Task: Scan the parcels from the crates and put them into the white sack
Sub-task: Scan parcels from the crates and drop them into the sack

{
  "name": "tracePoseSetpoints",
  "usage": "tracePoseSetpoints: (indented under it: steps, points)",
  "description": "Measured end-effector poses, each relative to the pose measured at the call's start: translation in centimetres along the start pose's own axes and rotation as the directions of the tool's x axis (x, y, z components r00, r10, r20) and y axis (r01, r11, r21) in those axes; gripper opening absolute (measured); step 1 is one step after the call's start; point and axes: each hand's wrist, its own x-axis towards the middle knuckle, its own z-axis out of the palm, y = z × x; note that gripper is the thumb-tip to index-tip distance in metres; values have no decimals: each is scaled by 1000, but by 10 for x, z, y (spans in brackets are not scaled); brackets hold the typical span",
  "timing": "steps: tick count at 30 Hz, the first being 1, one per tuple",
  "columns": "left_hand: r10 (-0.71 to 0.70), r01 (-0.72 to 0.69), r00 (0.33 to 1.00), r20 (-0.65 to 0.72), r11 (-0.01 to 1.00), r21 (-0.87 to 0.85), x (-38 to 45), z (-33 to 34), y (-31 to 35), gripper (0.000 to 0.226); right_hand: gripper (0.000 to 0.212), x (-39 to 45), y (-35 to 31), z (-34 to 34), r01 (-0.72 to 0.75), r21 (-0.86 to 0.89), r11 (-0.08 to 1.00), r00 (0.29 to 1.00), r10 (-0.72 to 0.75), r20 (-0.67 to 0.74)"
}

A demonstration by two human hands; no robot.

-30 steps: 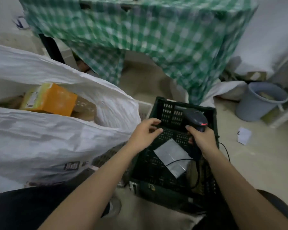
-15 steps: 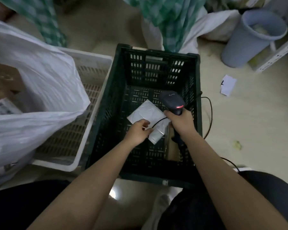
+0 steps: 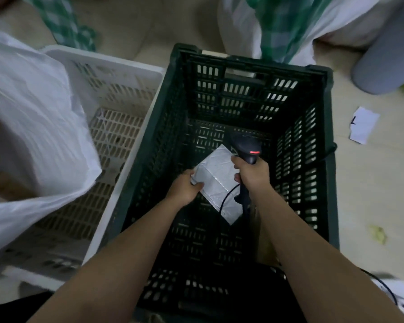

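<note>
A grey-white parcel (image 3: 217, 180) lies in the dark green crate (image 3: 163, 117). My left hand (image 3: 184, 187) grips the parcel's left edge, thumb on top. My right hand (image 3: 252, 173) holds the black barcode scanner (image 3: 247, 148) by its handle just above the parcel's right side; a red light glows on the scanner's head. Its black cable runs across the parcel. The white sack (image 3: 33, 127) bulges at the left, draped over the white crate (image 3: 117, 108).
A brown cardboard piece (image 3: 264, 236) stands inside the green crate under my right forearm. A grey bin (image 3: 387, 54) sits at the far right, a paper scrap (image 3: 364, 124) on the floor beside it. Green checked cloth (image 3: 287, 24) hangs beyond the crates.
The view tilted down from the sack onto the green crate. My left hand dropped from the crate's rim to the parcel and took hold of its left edge. The scanner moved down with my right hand.
</note>
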Motion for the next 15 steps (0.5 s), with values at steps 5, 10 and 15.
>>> tracePoseSetpoints:
  steps: [5,10,15]
  points:
    - [-42,46,997,-61,997,62,41,32,-22,58,16,35,19,12,-14,-52,999,1000,15,16]
    - [-7,33,996,-89,956,291,70,48,-37,71,21,60,30,24,0,-93,996,1000,1,13]
    - [43,55,983,-179,859,509,75,57,-39,63,19,69,35,32,9,-103,995,999,-5,34]
